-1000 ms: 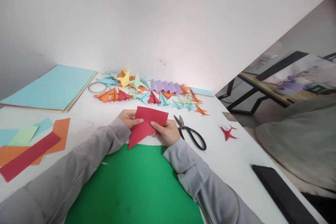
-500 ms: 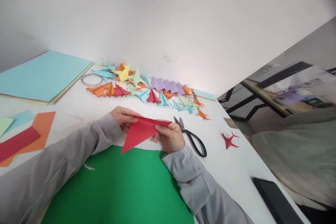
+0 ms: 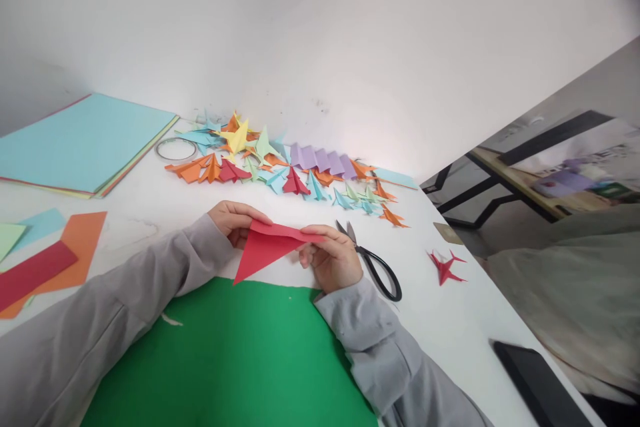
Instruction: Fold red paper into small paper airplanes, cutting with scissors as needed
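A white table [image 3: 460,340] borders a wall along its far edge. A green sheet [image 3: 240,360] covers the middle of its near part, partly overlain by two gray sleeves. A stack of large sheets [image 3: 90,147], pale blue uppermost, occupies the far left. Folded paper figures [image 3: 237,140] in orange, yellow, red, green and blue form a crowded band along the middle of the far edge. Loose paper pieces [image 3: 40,273], among them a dark red strip over orange, overlap at the left. A black flat object [image 3: 535,380] lies near the right edge, toward the near end. The red sheet [image 3: 265,252], folded over at its top, is held above the table, just beyond the green sheet, one point directed downward. Black-handled scissors [image 3: 367,253] rest to its right, blades slightly parted. The left hand [image 3: 235,221] is closed on the red sheet's upper left part; the right hand [image 3: 335,255] pinches its right end, and the two hands are apart. Pleated purple paper [image 3: 320,160] stands among the figures. A red folded figure [image 3: 444,268] lies alone near the right edge. A thin ring [image 3: 177,159] lies between stack and figures; a tan card [image 3: 449,233] lies at the right edge.
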`<state>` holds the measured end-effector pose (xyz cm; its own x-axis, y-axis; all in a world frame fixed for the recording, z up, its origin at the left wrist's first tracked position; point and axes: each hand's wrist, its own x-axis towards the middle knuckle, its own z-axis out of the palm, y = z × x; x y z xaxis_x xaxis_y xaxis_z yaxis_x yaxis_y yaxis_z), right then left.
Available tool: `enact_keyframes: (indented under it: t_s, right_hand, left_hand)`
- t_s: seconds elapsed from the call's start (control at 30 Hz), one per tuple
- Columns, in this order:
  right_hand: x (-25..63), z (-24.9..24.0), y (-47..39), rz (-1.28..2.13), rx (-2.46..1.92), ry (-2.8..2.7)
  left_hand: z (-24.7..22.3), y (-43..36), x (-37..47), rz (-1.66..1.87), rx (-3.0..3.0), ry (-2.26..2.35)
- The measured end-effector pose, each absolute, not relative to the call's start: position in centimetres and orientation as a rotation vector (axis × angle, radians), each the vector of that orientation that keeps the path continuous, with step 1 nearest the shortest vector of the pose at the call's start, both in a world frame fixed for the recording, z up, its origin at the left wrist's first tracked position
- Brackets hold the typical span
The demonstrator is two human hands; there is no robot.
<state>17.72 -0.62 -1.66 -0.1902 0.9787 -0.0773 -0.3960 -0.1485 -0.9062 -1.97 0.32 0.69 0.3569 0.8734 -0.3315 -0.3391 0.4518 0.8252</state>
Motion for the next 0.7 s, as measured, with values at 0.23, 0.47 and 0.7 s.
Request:
enact_keyframes:
  t_s: [0.23, 0.47, 0.7]
  right_hand:
    - [17.39, -1.75, -0.77, 1.586, -0.922, -0.972]
    - [17.35, -1.44, -0.82, 1.563, -0.915, -0.969]
    - [17.56, -1.62, -0.46, 1.627, -0.920, -0.907]
  left_hand:
    - [0.25, 0.55, -1.91, 0.857, 0.736, 0.888]
    - [0.53, 0.51, -2.15, 0.824, 0.767, 0.833]
    - [0.46, 0.34, -2.07, 0.818, 0.756, 0.760]
